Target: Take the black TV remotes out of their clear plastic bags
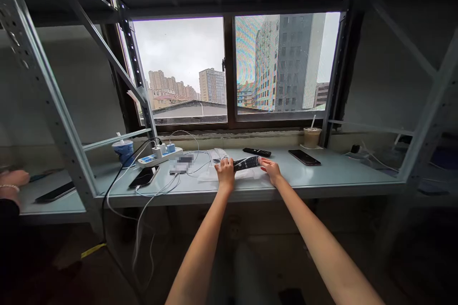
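1. Now, your left hand (225,174), curled closed, grips the remote (245,164) at your twelve o'clock.
2. Your right hand (271,170) pinches its three-o'clock end.
3. Likely wrapper handling; next calls for steady gripping.

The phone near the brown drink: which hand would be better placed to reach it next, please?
Probably the right hand: it is nearer the phone, while the left hand is farther across; both, however, hold the black remote.
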The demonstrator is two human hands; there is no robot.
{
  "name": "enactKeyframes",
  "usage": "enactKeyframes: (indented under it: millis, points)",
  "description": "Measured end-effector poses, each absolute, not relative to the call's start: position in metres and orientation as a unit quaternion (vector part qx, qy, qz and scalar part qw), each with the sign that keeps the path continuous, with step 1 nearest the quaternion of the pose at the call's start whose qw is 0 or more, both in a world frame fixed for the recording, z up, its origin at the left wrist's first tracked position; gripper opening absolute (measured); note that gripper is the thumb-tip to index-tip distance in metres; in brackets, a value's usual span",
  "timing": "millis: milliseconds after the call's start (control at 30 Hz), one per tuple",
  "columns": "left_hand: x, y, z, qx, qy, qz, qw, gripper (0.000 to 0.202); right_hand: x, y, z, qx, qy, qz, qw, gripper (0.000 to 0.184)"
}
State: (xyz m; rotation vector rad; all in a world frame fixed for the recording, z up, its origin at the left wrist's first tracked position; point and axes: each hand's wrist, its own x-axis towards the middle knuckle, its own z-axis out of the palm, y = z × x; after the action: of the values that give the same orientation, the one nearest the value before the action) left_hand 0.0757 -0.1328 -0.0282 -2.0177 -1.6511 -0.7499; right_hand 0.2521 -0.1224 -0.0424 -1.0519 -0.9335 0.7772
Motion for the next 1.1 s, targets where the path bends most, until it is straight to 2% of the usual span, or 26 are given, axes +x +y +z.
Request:
enactKeyframes:
  millis: [300,600,667,800,933,1000,1100]
  points:
    - [0.076,-0.131,-0.028,-0.718,-0.600,-0.289,0.204,0.024,0.255,-0.118,-0.044,-0.505,-0.364,0.275,0.733,0.029]
    - [0.073,-0.126,-0.028,-0.676,-0.616,-0.359,0.183,0.027,0.270,-0.109,-0.052,-0.566,-0.325,0.223,0.724,0.046]
    - [0.073,-0.127,-0.027,-0.669,-0.614,-0.380,0.176,0.030,0.273,-0.107,-0.052,-0.584,-0.331,0.209,0.711,0.046]
    - [0.073,-0.130,-0.025,-0.645,-0.613,-0.427,0.158,0.031,0.276,-0.106,-0.051,-0.635,-0.316,0.175,0.683,0.030]
    - [0.070,-0.133,-0.022,-0.616,-0.618,-0.468,0.140,0.033,0.275,-0.109,-0.048,-0.673,-0.279,0.160,0.665,0.026]
    - [0.068,-0.133,-0.021,-0.600,-0.625,-0.481,0.134,0.035,0.272,-0.111,-0.047,-0.682,-0.266,0.158,0.663,0.028]
    - [0.067,-0.133,-0.021,-0.598,-0.625,-0.484,0.133,0.035,0.268,-0.114,-0.047,-0.681,-0.265,0.160,0.664,0.040]
